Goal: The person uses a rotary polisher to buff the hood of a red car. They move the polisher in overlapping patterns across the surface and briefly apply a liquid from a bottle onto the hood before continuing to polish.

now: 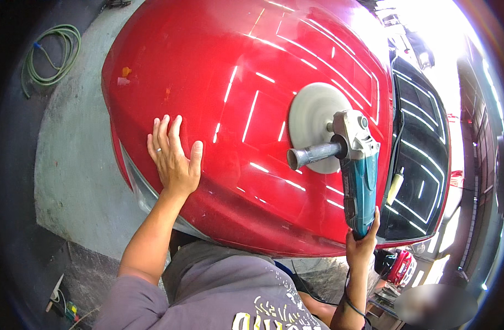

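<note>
Your R hand [362, 247] is clamped on the rear of the polisher [361, 176], its pale pad [307, 118] on the red hood [230, 170] nr the windshield [414, 170]; L hand [177, 171], splayed, rests on hood, well apart.

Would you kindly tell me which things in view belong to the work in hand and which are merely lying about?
In use:
Polisher, gripped by the right hand
Its round pad
Red car hood, with the left hand spread over it

Lying about:
Coiled green hose on the floor
Pale bottle by the windscreen, though it may belong to the work
</note>
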Tool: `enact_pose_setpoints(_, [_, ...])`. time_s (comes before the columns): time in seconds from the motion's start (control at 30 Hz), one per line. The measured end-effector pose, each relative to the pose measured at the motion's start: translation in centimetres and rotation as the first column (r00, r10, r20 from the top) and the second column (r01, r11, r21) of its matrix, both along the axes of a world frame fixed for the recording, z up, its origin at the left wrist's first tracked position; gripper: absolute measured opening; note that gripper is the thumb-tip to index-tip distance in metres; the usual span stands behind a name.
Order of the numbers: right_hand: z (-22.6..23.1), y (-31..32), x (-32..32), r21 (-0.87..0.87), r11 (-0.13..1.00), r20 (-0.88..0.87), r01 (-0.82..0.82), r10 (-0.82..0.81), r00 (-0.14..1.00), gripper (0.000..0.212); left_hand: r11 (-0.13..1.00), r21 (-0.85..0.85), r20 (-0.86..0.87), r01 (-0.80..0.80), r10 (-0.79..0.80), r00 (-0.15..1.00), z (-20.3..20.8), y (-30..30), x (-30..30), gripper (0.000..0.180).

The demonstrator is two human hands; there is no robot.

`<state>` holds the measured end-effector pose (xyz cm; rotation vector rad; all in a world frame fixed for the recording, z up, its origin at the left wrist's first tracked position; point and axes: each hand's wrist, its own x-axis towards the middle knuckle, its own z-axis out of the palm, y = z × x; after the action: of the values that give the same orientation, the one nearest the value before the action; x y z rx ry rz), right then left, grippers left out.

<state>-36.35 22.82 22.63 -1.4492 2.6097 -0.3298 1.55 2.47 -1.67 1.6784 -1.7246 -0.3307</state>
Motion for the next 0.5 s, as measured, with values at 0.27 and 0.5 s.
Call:
enact_pose_setpoints(0.27, [-0.1,-12.1,-3.6,-0.018,0.981,-0.155,-0.191,0.186,0.970,0.102,1.000,0.010,0.009,-0.005,0.005,1.000,-0.4,0.2,-0.1,0.077])
enact_pose_setpoints(0.5, [0.7,-25.0,-8.6,0.004,0.991,-0.167,-0.133,0.132,0.977,0.097,1.000,0.014,0.016,-0.013,0.013,1.000,0.5,0.3,-0.1,0.073])
